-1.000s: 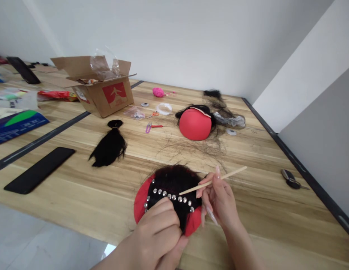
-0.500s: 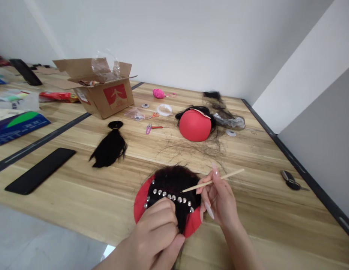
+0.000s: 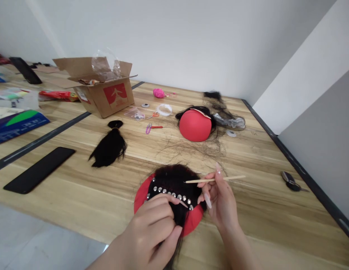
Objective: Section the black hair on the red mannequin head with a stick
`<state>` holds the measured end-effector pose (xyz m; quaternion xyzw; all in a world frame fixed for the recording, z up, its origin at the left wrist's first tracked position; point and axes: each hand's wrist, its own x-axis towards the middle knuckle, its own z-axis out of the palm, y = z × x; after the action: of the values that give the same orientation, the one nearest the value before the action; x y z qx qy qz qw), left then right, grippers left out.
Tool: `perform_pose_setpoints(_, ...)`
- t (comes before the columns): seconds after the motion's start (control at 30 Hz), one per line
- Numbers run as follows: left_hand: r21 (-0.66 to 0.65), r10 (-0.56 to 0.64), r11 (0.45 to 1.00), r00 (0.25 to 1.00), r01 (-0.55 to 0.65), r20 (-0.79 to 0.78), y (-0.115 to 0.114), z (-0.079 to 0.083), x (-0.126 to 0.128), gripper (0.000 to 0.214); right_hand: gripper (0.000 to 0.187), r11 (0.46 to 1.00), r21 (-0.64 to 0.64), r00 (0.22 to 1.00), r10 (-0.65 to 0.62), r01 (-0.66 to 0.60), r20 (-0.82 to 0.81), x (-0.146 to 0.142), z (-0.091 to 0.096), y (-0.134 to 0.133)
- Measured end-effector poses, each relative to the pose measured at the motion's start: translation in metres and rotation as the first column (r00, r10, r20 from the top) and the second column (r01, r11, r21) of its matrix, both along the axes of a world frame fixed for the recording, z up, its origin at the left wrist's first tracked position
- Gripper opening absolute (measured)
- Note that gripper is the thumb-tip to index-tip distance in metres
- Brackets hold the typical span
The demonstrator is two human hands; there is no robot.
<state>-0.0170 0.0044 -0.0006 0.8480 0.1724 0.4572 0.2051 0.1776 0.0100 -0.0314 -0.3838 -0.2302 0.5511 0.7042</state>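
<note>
A red dome form lies on the wooden table near me, covered with black hair pinned by a row of silver pins. My left hand is closed, pinching a strand of that hair at the dome's near side. My right hand pinches a thin wooden stick, whose tip rests on the hair at the top right of the dome.
Farther back lie a second red dome with loose hair around it, a black hair bundle, a black comb, an open cardboard box, scissors, pink yarn and a dark key fob.
My right hand has levelled the stick, its tip moving up from the pin row to the hair above. My left hand has slid slightly lower, still pinching the strand.
</note>
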Motion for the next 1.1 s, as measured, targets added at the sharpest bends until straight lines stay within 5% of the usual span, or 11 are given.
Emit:
perform_pose_setpoints(0.23,0.026,0.023,0.999,0.998,-0.021,-0.056,-0.003,0.005,-0.002,0.026,0.025,0.960,-0.090,0.962,-0.256,0.265,0.098,0.012,0.000,0.006)
perform_pose_setpoints(0.37,0.022,0.037,0.999,0.998,-0.036,-0.043,-0.003,0.008,-0.001,0.026,0.025,0.904,0.021,0.863,-0.414,0.426,0.291,0.013,0.001,0.004)
perform_pose_setpoints(0.47,0.025,0.029,0.999,0.999,-0.028,-0.038,-0.002,0.008,-0.001,0.026,0.024,0.918,0.252,0.849,-0.384,0.307,0.363,0.007,0.006,-0.006)
perform_pose_setpoints(0.57,0.025,0.027,0.999,0.999,-0.026,-0.039,-0.002,0.006,-0.002,0.026,0.030,0.917,0.399,0.823,-0.244,0.024,0.512,-0.003,0.011,-0.015)
perform_pose_setpoints(0.73,0.050,0.045,0.998,0.998,-0.042,-0.048,-0.003,0.004,-0.002,0.024,0.039,0.864,0.341,0.530,-0.106,-0.370,0.841,-0.008,0.008,-0.017)
perform_pose_setpoints(0.9,0.048,0.129,0.991,0.991,-0.128,-0.018,-0.001,0.008,-0.004,0.024,0.047,0.901,0.265,0.339,-0.145,-0.343,0.930,0.002,-0.004,-0.012)
perform_pose_setpoints(1.1,-0.012,0.128,0.992,0.991,-0.128,0.039,0.009,0.000,-0.005,0.025,0.031,0.991,0.055,0.209,-0.029,-0.119,0.977,0.008,-0.009,-0.006)
